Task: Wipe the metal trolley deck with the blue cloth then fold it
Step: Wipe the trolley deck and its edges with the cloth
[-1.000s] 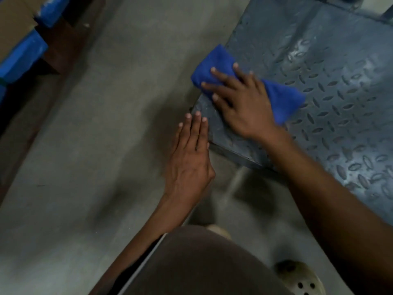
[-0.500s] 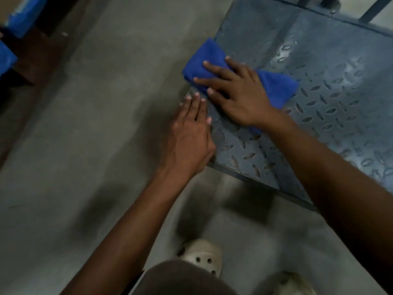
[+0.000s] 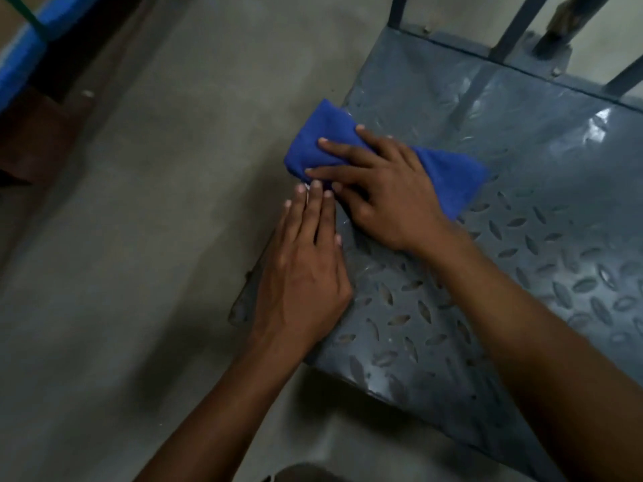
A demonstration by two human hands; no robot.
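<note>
Concrete floor (image 3: 156, 238) borders the metal trolley deck (image 3: 542, 210), its left edge carrying the blue cloth (image 3: 449, 175). Right hand (image 3: 389, 203) presses it, fingers straight. Left hand (image 3: 306, 273), also flat, has slid up to the cloth's near edge.

The cloth (image 3: 442, 168) is laid on the trolley deck (image 3: 522, 238) at its left edge, under the right hand (image 3: 382, 193); the left hand (image 3: 306, 273) is placed flat just before it.

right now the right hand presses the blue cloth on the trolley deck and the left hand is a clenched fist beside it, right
No fist: the head view shows the left hand lying flat, fingers straight, at the edge of the trolley deck. The right hand does press the blue cloth on it.
</note>
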